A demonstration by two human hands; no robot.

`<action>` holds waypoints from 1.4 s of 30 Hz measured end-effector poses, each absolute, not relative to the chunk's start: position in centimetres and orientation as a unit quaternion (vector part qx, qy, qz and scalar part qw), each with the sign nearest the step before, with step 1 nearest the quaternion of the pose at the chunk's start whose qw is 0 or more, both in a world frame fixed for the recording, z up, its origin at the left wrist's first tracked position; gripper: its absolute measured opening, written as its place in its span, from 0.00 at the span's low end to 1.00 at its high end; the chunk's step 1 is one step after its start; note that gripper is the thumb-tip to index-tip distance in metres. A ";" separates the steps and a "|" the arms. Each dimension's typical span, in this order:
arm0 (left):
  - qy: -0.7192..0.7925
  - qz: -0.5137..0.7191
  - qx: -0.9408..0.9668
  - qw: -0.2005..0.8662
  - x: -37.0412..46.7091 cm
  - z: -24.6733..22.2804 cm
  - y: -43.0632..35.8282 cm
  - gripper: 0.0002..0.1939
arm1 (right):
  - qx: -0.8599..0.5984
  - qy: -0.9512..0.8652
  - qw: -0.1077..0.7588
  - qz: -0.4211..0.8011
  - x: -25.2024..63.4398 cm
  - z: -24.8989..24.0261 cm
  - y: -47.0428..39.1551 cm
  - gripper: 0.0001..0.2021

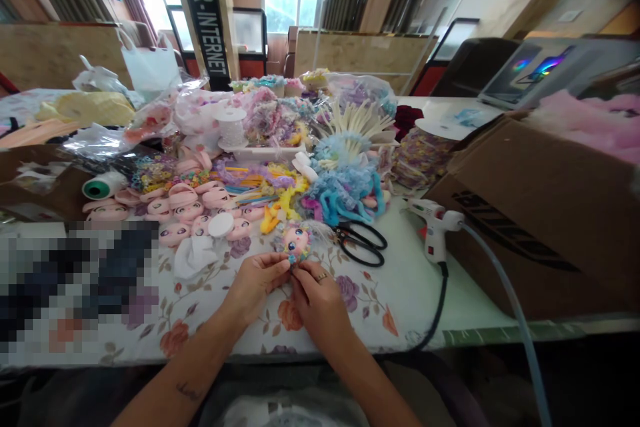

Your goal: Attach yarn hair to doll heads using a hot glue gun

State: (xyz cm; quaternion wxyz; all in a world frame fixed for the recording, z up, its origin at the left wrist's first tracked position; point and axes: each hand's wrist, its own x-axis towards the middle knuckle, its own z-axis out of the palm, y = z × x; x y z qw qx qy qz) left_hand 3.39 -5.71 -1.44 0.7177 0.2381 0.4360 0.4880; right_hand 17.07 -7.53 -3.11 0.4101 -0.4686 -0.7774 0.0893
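Note:
A small doll head (296,241) with big blue eyes and pastel trim lies near the middle of the flowered cloth. Just below it, my left hand (260,280) pinches a small blue piece (292,258) at the doll's lower edge. My right hand (316,290), with a ring on one finger, is closed beside it, its fingertips meeting the left ones; what they hold is mostly hidden. Black-handled scissors (361,244) lie to the right of the doll. Several pink doll faces (187,208) are grouped behind and to the left.
A glue gun (434,233) stands on the right, its cable hanging over the front edge. Behind it is a large cardboard box (545,213). Blue yarn (345,180), a white spool (231,128) and a ribbon roll (425,153) crowd the back.

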 end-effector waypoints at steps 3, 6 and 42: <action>0.455 0.484 0.278 0.694 3.7 -1.4 -5.9 0.14 | -0.477 -0.776 0.399 0.103 17.1 -3.0 -7.6 0.08; 0.467 0.475 0.302 0.682 3.7 -1.5 -6.1 0.15 | -0.488 -0.769 0.397 0.114 17.2 -2.9 -7.5 0.06; 0.425 0.556 0.157 0.696 4.4 -1.1 -6.4 0.11 | -0.587 -0.746 0.297 0.104 16.1 -2.2 -6.6 0.07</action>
